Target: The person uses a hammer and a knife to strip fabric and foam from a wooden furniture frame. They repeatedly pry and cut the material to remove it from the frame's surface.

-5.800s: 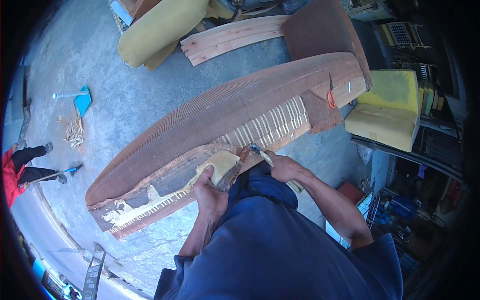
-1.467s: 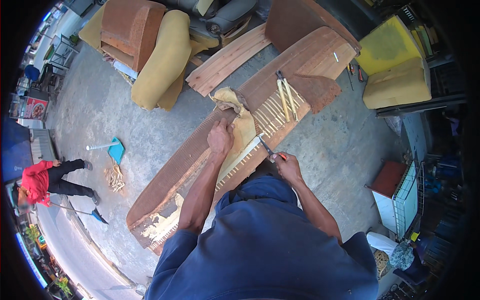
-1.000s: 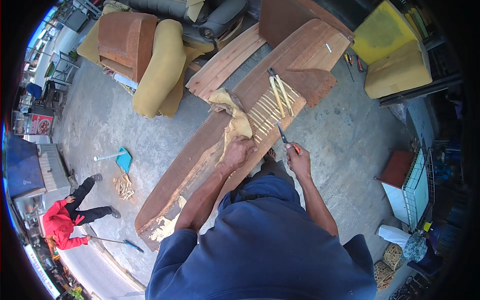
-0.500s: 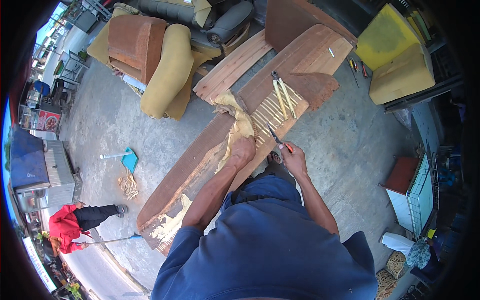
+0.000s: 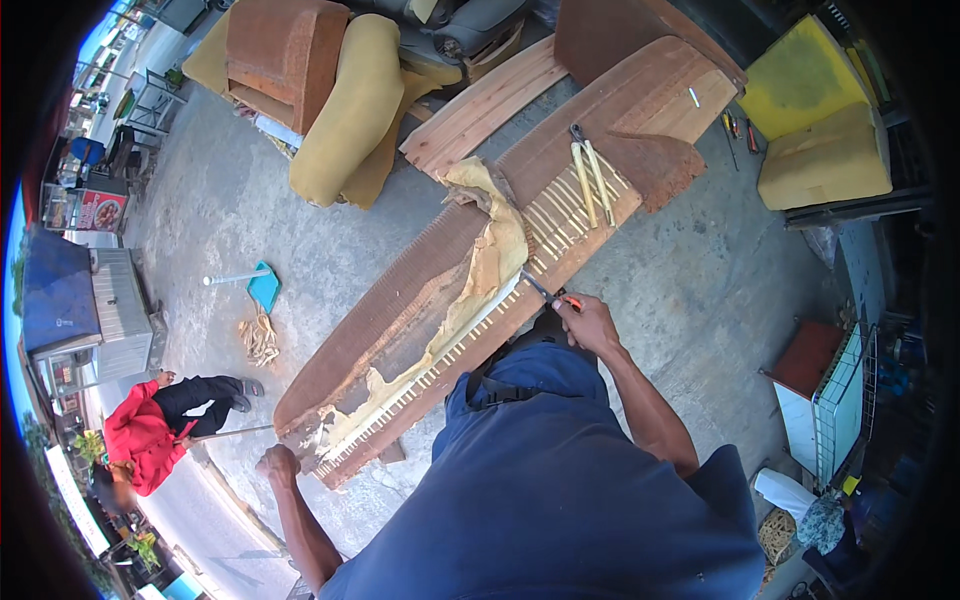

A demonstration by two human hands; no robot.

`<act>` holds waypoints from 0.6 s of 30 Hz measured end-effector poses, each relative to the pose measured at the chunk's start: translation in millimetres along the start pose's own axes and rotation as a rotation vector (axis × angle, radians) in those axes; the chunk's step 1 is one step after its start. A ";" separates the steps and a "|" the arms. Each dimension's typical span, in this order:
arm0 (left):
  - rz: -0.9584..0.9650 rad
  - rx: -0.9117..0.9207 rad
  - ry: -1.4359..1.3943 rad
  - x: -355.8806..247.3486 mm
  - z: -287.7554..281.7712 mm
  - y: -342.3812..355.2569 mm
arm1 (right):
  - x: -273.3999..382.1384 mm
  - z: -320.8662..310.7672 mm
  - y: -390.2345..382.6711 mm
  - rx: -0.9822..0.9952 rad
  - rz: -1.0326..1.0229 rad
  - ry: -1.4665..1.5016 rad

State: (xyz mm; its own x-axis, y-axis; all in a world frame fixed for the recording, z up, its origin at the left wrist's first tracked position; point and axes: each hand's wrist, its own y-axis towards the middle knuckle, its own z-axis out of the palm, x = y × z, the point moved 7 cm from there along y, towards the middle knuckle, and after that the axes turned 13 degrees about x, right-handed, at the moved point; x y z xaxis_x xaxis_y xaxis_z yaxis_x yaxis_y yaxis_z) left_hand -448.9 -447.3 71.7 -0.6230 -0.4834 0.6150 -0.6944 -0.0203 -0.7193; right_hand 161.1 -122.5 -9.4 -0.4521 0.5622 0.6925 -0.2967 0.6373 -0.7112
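Observation:
In front of me a long brown wooden panel (image 5: 385,300) lies slantwise, with a torn cream sheet (image 5: 500,245) along its middle and a row of short pale strips on its near edge. My right hand (image 5: 588,322) is closed on scissors (image 5: 540,288) with dark blades and orange on the handles. Their tips touch or nearly touch the sheet's near edge. My left hand (image 5: 278,462) is a fist at the panel's lower left end; what it holds, if anything, is hidden. Long-handled cutters (image 5: 592,180) with cream handles rest on the panel's far part.
Brown and yellow padded furniture parts (image 5: 345,110) stand at the far left, a yellow cushioned seat (image 5: 820,140) at the far right. A teal dustpan (image 5: 263,288) and pale scraps (image 5: 258,340) lie on the floor. A person in red (image 5: 148,435) holds a long stick at the left.
My left hand has let go of the cream sheet and moved down-left to the panel's end. The scissors have come to the sheet's edge. The person in red has shifted.

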 end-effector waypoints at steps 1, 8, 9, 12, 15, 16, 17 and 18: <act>0.001 -0.167 -0.033 -11.3 -8.5 -25.8 | 1.0 9.6 4.5 0.041 0.003 -0.033; 1.095 -0.710 -0.679 -316.6 -81.5 -194.5 | 3.8 19.4 9.2 -0.016 -0.033 0.031; 1.003 -0.832 -0.685 -345.4 -87.6 -188.5 | 11.3 21.5 10.1 0.000 -0.049 0.011; 0.947 -0.739 -0.533 -395.3 -130.9 -178.5 | 17.1 18.4 6.0 -0.018 -0.073 -0.025; 1.058 -0.472 -0.301 -432.1 -158.3 -167.9 | 5.2 11.4 -1.5 -0.044 -0.067 -0.040; 1.100 -0.391 -0.220 -438.1 -160.4 -159.1 | 2.8 10.1 -4.1 -0.052 -0.056 -0.034; 1.156 -0.404 -0.268 -437.6 -165.3 -148.2 | 1.5 9.3 -7.6 -0.060 -0.043 -0.024; 1.211 -0.417 -0.319 -436.0 -169.9 -137.5 | 1.4 9.6 -10.9 -0.067 -0.032 -0.015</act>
State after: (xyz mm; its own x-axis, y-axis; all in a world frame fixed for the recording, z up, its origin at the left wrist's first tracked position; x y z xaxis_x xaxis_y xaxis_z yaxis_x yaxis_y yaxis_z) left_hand -143.0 -85.0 -42.6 -0.8523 -0.1897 -0.4874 0.1450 0.8096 -0.5688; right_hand 155.7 -133.7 -1.9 -0.4559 0.5336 0.7124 -0.2546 0.6888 -0.6788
